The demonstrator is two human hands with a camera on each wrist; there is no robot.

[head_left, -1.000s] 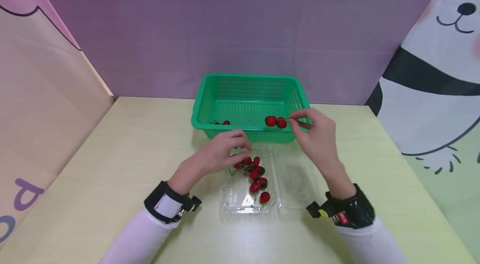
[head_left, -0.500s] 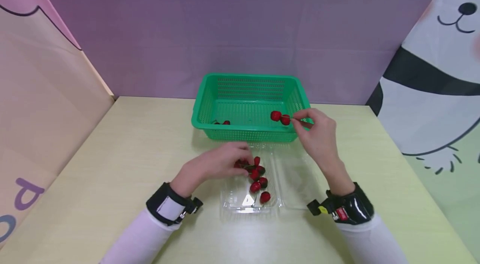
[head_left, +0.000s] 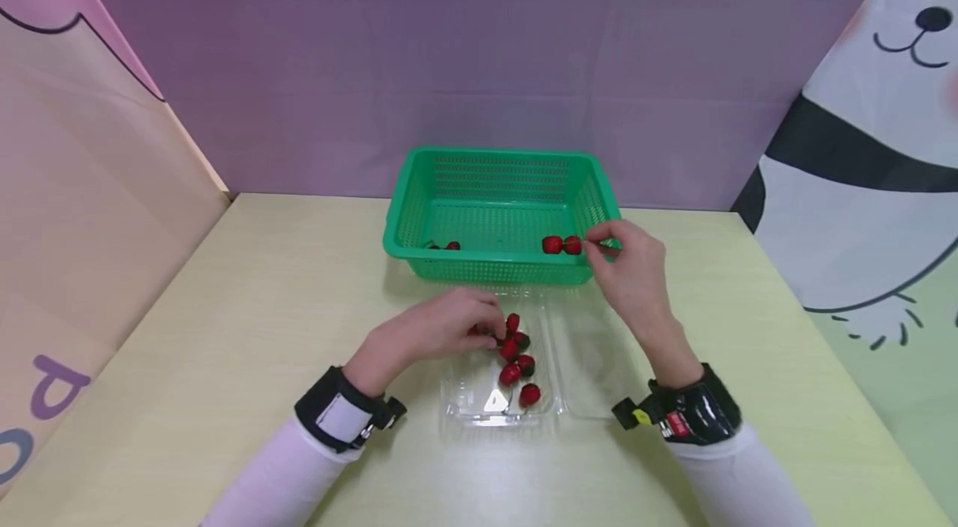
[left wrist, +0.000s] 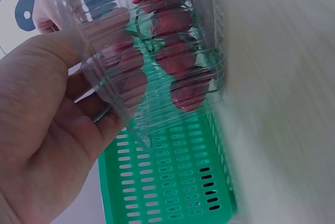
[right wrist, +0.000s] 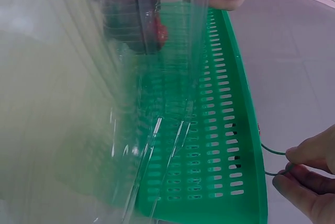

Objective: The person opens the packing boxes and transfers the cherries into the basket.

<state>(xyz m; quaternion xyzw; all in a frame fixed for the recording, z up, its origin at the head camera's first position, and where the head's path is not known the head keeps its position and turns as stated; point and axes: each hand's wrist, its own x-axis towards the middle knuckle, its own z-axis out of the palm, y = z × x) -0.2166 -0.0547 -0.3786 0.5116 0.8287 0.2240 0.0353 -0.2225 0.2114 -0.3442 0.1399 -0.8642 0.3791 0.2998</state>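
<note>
My right hand (head_left: 636, 265) pinches the thin green stems of two joined red cherries (head_left: 552, 244) by thumb and finger, over the right end of the green basket (head_left: 497, 255). In the right wrist view its fingertips (right wrist: 296, 153) meet on the stems, the basket's wall hiding the fruit. My left hand (head_left: 441, 323) reaches into a clear plastic clamshell box (head_left: 471, 402), its bent fingers and thumb among the cherries at the far left. Several cherries (head_left: 511, 351) lie in the box; the left wrist view shows them (left wrist: 178, 56) through its wall. I cannot tell whether the left fingertips pinch a stem.
At the left inside the basket lie a few dark red cherries (head_left: 452, 246). The box's clear lid (head_left: 595, 369) lies folded open to the right on the pale wooden table (head_left: 299, 278). A purple cloth wall (head_left: 479, 36) stands behind the basket.
My left hand has come down into the cherries in the box, its fingers drawing together. The right hand's cherry pair has shifted slightly right, swinging a little on its stems.
</note>
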